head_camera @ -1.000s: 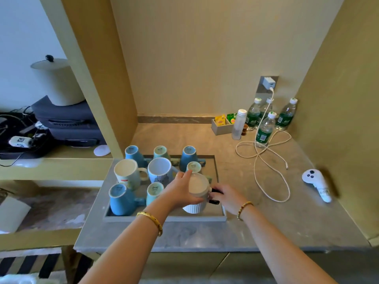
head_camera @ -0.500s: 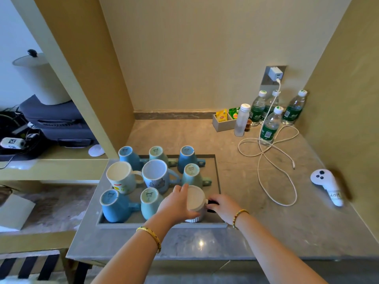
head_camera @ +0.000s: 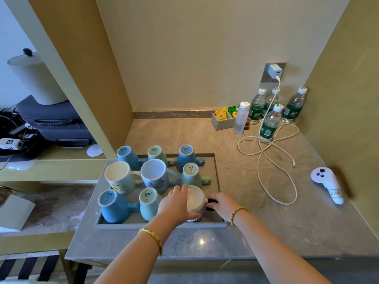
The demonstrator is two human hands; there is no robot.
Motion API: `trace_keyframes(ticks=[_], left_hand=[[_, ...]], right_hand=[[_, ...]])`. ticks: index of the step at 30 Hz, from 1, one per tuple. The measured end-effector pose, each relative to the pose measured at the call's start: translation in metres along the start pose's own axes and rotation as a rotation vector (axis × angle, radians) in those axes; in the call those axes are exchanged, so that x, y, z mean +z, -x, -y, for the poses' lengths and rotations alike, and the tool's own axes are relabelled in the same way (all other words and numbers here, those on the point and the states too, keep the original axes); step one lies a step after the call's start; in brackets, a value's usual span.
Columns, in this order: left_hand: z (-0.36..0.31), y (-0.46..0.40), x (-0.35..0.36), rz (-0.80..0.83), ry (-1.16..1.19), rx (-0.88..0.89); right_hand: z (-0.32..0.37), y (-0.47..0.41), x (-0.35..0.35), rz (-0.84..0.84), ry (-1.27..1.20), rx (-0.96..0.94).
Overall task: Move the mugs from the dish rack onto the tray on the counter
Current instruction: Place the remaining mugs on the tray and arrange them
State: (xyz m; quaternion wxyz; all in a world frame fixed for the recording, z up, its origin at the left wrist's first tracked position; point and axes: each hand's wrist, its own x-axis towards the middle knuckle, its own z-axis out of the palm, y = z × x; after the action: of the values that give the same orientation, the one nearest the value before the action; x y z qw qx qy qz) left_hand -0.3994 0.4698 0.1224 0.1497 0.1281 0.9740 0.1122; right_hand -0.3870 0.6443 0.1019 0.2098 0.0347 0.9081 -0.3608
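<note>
Both hands on the white ribbed ceramic mug (head_camera: 194,201), upside down at the lower-right corner of the grey rectangular tray (head_camera: 217,173), centre frame. Left hand (head_camera: 176,206) wraps its body; right hand (head_camera: 222,204) pinches the black handle. Eight more glazed mugs fill the tray, all inverted.

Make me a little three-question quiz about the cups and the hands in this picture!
1. True or false: both hands touch the white ribbed mug.
2. How many mugs are on the tray in all?
3. The right hand is at the mug's: A) rim B) black handle C) base

Key:
1. True; the left hand wraps its side.
2. Nine.
3. B
</note>
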Motion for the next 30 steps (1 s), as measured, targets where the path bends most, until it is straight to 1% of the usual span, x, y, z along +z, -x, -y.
trace_keyframes(ticks=[2, 5, 6, 8, 10, 13, 16, 18, 20, 22, 26, 28, 30], left_hand=[[0.002, 0.000, 0.000, -0.003, 0.000, 0.006], [0.009, 0.000, -0.002, 0.021, -0.080, 0.067], [0.011, 0.001, -0.005, 0.031, -0.086, 0.087], [0.017, 0.002, -0.017, 0.017, -0.021, 0.114], [0.023, 0.003, -0.032, -0.046, 0.101, 0.130], [0.039, 0.003, -0.058, -0.190, 0.237, 0.134], [0.066, 0.002, -0.082, -0.284, 0.267, 0.106], [0.090, -0.001, -0.095, -0.329, 0.279, 0.068], [0.117, -0.005, -0.107, -0.351, 0.279, 0.020], [0.146, -0.012, -0.117, -0.348, 0.271, -0.017], [0.200, -0.036, -0.136, -0.271, 0.291, -0.061], [0.220, -0.051, -0.143, -0.205, 0.277, -0.050], [0.234, -0.068, -0.147, -0.131, 0.236, -0.014]], right_hand=[[0.002, -0.002, 0.000, -0.005, 0.020, 0.006], [0.004, -0.002, -0.001, 0.030, 0.028, 0.027], [0.005, -0.002, -0.001, 0.046, 0.005, 0.029], [0.012, -0.001, -0.002, 0.035, -0.148, 0.025], [0.023, -0.002, -0.005, -0.053, -0.261, 0.006], [0.050, -0.009, -0.006, -0.236, -0.208, -0.105], [0.090, -0.020, 0.000, -0.378, -0.195, -0.236], [0.117, -0.031, 0.009, -0.421, -0.197, -0.283], [0.142, -0.043, 0.018, -0.419, -0.188, -0.299], [0.164, -0.057, 0.026, -0.400, -0.148, -0.314], [0.198, -0.087, 0.039, -0.388, -0.033, -0.310], [0.209, -0.104, 0.044, -0.377, 0.079, -0.260], [0.217, -0.119, 0.047, -0.367, 0.161, -0.160]])
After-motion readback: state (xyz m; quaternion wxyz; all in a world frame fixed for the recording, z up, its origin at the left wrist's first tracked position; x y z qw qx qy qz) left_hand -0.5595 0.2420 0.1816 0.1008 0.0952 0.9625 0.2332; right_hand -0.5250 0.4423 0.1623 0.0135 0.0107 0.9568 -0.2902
